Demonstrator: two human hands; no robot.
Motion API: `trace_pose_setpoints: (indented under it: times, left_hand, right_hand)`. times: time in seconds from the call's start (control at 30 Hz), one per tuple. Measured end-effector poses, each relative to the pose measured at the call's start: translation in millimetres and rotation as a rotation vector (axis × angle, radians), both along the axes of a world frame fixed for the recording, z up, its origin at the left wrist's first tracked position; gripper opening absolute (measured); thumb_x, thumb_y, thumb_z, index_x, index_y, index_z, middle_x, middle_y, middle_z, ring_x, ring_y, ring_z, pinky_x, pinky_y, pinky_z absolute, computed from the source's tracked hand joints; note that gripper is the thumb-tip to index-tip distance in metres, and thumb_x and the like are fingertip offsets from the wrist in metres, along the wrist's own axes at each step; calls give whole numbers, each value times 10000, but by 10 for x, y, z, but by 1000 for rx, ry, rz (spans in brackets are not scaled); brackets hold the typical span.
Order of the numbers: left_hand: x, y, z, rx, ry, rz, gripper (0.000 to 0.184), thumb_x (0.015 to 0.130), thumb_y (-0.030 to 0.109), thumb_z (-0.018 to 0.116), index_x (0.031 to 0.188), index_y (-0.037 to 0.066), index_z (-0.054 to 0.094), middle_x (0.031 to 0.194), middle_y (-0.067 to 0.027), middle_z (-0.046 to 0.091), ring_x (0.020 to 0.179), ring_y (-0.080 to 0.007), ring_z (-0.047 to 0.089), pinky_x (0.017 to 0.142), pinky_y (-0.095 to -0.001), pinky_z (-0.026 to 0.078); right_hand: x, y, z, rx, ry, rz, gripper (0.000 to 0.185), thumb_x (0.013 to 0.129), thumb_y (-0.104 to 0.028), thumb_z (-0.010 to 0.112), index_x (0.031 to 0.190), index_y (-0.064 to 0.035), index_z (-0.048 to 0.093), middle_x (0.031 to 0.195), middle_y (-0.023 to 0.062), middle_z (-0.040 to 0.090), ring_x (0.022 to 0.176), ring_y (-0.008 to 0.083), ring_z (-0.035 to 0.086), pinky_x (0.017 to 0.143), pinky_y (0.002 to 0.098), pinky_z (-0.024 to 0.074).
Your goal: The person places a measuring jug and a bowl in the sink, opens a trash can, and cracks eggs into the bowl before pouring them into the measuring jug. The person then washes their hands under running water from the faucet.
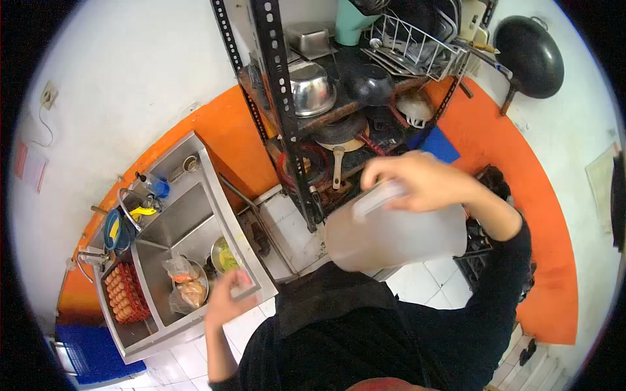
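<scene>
**Pale container in right-hand grip, sink unit to the left**

Clock positions taken from the centre of the view. At 3 o'clock, the right hand (424, 186) is observed with its grip closed on the white handle-like part of a large pale container (398, 241). The container is held at 4 o'clock, above the tiled floor (433, 294); its outline is blurred and its contents cannot be made out.

At 7 o'clock, the left hand (229, 301) is seen by the near edge of the steel sink unit (186, 221). A pink patch is noted at its fingertips; owing to blur, it cannot be told whether anything is gripped.

Within the sink unit, at 8 o'clock, a metal bowl (214, 253) with green contents is found nearest the left hand. Plastic bags of food (191, 293) are placed beside it. Farther out, brown eggs (124, 293) are stacked in a red tray (138, 306). At 9 o'clock, a bottle of blue liquid (158, 187) and a blue-green basin (112, 240) are noted.

From 12 to 1 o'clock, pots and pans are held on a black metal rack (282, 72). Farthest, at 2 o'clock, a dark wok (538, 55) is hung against the white wall (561, 130).
</scene>
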State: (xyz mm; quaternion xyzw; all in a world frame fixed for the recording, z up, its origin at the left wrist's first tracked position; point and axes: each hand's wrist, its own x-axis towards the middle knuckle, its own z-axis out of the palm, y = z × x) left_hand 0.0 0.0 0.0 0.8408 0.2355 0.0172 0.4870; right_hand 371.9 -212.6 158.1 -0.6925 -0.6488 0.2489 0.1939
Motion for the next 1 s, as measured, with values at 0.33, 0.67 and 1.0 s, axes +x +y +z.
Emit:
trace_pose_setpoints:
  times: [0.33, 0.67, 1.0]
  left_hand:
    - [1704, -807, -201, -335, -559, -160, 761, 654, 88, 821, 1281, 48, 390, 1209, -141, 509, 1116, -211, 530, 938, -343, 440]
    - [1523, -577, -707, -420, -551, 172, 527, 643, 159, 852, 1065, 26, 565, 939, -16, 615, 740, -56, 578, 660, -195, 458]
    - [1494, 1017, -825, -998, -980, -23, 797, 738, 666, 641, 1130, 12, 408, 490, 66, 370, 433, -65, 383, 391, -242, 319]
  right_hand:
    - [-776, 348, -1014, 246, -166, 360, 270, 656, -44, 659, 896, 39, 570, 727, 203, 636, 631, 396, 623, 562, 442, 490]
    - [49, -472, -1388, 428, -23, -389, 669, 723, -293, 755, 1281, -49, 478, 1333, 179, 457, 1262, 355, 391, 1065, 422, 304]
    - [-692, -7, -2150, 30, 1136, 100, 867, 733, -274, 796, 1370, -70, 246, 1374, 121, 341, 1285, 261, 389, 939, 419, 460]
